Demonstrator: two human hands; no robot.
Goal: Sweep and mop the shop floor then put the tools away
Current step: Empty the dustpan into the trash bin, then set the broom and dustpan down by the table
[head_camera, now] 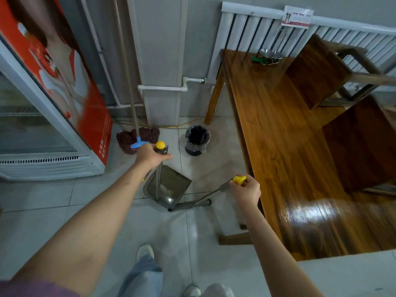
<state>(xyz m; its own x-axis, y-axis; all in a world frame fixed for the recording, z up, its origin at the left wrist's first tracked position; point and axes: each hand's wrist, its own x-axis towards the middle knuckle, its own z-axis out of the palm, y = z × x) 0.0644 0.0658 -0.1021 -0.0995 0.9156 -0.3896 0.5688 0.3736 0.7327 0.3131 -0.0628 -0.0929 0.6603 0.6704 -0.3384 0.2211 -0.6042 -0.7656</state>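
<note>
My left hand [150, 156] grips the top of an upright grey handle with a yellow cap [160, 145]. That handle runs down to a grey dustpan [169, 185] standing on the tiled floor with pale debris inside. My right hand [246, 189] pinches the yellow end [239, 179] of a second grey handle [205, 197], which slants down to the floor beside the dustpan's base. A mop with a dark red string head [141, 137] and a blue clamp leans against the wall corner behind my left hand; its long pole [126, 71] goes up out of view.
A small black bin [196, 139] with a liner stands by the wall. A long wooden table [289, 146] with benches stacked on it fills the right. A drinks fridge [42, 125] stands at the left. Yellow cable [188, 124] lies along the wall.
</note>
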